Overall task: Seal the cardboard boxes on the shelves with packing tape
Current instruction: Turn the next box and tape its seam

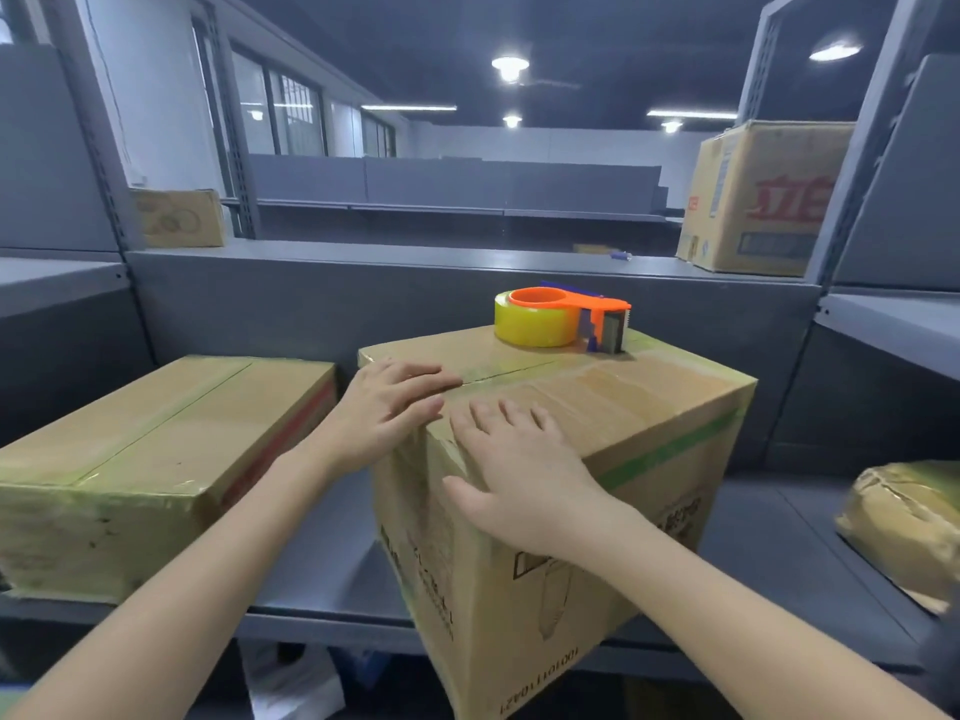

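Note:
A tall cardboard box (649,402) stands on the grey shelf (322,569), its near corner jutting past the shelf's front edge. Clear tape covers its top seam. My left hand (384,407) lies flat with straight fingers on the top near the left edge. Flat on the near corner rests my right hand (519,475), fingers spread on the top and thumb down the front face. An orange tape dispenser (563,318) with a yellowish roll sits at the far side of the box top, held by neither hand.
A lower taped box (145,459) lies to the left on the same shelf. A wrapped parcel (909,517) sits at the right. On the upper shelf stand a small box (179,218) at left and a printed box (758,200) at right.

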`<move>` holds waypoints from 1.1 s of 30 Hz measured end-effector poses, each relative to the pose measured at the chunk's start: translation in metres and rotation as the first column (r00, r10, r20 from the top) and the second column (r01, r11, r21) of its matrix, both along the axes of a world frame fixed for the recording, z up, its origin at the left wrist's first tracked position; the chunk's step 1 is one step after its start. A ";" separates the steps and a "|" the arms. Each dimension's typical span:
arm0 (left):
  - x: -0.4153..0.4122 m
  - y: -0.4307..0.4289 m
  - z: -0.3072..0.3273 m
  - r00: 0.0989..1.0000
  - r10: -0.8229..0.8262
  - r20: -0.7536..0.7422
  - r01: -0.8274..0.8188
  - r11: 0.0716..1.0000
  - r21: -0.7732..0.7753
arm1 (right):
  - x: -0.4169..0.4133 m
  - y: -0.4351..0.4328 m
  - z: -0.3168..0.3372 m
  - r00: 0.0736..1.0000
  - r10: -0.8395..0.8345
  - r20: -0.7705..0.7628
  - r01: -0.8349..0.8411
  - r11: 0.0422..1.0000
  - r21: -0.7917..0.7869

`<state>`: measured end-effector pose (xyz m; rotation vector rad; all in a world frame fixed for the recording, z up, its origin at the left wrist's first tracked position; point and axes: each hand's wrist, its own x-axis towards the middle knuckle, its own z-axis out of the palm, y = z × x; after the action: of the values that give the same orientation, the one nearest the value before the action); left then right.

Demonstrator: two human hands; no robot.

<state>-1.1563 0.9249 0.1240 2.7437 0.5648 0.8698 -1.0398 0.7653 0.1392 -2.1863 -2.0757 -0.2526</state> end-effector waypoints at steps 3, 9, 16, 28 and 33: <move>-0.004 -0.022 -0.004 0.997 0.075 -0.023 -0.072 0.989 0.127 | 0.028 -0.022 0.003 0.990 0.133 -0.036 -0.133 0.991 -0.006; -0.003 -0.059 -0.005 0.999 0.032 -0.028 -0.019 0.919 0.393 | 0.098 -0.065 0.023 0.934 0.177 -0.309 -0.253 0.941 -0.225; 0.032 -0.056 -0.004 0.999 0.047 0.010 -0.045 0.816 0.577 | 0.127 -0.066 0.020 0.958 0.053 -0.280 -0.111 0.974 -0.195; 0.056 -0.034 -0.001 1.000 0.016 -0.021 -0.002 0.851 0.526 | 0.156 -0.039 0.015 0.973 0.125 -0.193 -0.150 0.982 -0.117; 0.058 -0.036 0.005 0.997 -0.024 -0.069 0.050 0.918 0.393 | 0.162 -0.036 0.014 0.962 0.115 -0.249 -0.133 0.990 -0.056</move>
<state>-1.0987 0.8892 0.1290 3.1416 0.3783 0.9844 -0.8776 0.7294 0.1530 -1.9960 -2.0986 0.1023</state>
